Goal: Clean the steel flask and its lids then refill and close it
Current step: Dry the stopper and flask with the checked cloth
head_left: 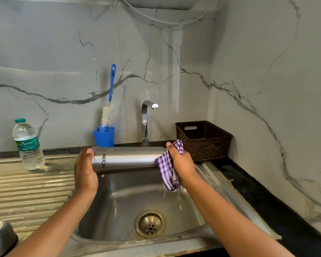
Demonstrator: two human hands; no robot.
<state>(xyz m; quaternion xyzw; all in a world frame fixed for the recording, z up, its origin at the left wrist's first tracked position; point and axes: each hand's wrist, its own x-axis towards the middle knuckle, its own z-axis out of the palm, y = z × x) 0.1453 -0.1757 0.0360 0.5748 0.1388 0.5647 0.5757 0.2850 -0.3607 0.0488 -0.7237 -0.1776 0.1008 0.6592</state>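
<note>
While held level over sink basin (130,204), steel flask (127,160) gripped at one end by left hand (85,169); right hand (182,162) clutched checked cloth (168,169) against other end. Rigid, smooth, wet, likely slippery; firm mid-body grip advised.

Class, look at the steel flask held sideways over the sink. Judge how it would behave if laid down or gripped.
The flask is a smooth cylinder, so it would probably roll if laid down. Its polished steel looks slippery, so the left hand might slip. It seems rigid: no dent where the right hand presses the cloth.
</note>
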